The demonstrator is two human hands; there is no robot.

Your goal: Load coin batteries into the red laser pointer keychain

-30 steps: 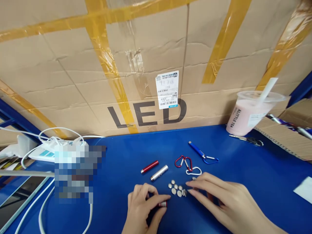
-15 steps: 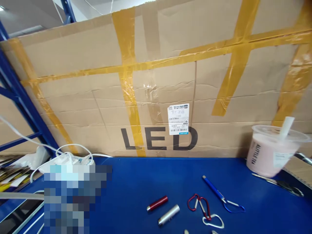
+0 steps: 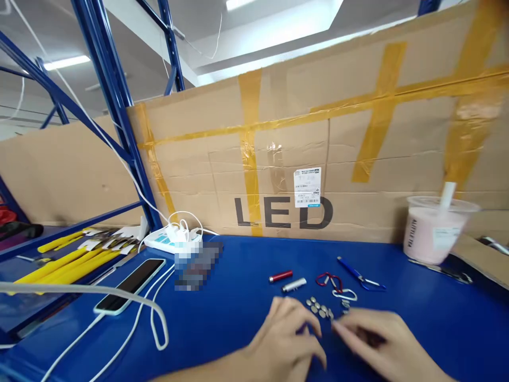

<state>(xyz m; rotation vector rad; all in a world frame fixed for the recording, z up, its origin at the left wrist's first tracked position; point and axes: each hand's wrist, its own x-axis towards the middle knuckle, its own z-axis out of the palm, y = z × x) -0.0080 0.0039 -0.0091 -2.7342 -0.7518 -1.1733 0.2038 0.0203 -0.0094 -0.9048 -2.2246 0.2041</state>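
Risk, scatter: the button cells lie loose in a small cluster on the blue table; a sweep of either hand could, in my judgement, send them rolling.
Risk, mix-up: the red tube and silver tube sit just beyond the cells, near the carabiner clips; a careless reach could knock them together.
Risk, spill: the pink drink cup stands well apart at far right, against the cardboard box; a wide elbow swing would be the cause.
Left hand: palm down, low over the table, fingers curled inward just beside the cells; whether they grip anything cannot be told, the picture being blurred.
Right hand: palm down, fingers stretched toward the cells, narrowly spread, holding nothing visible.
Cells, position: between the two hands, toward their fingertips.
Also present: phone and white cable at left.
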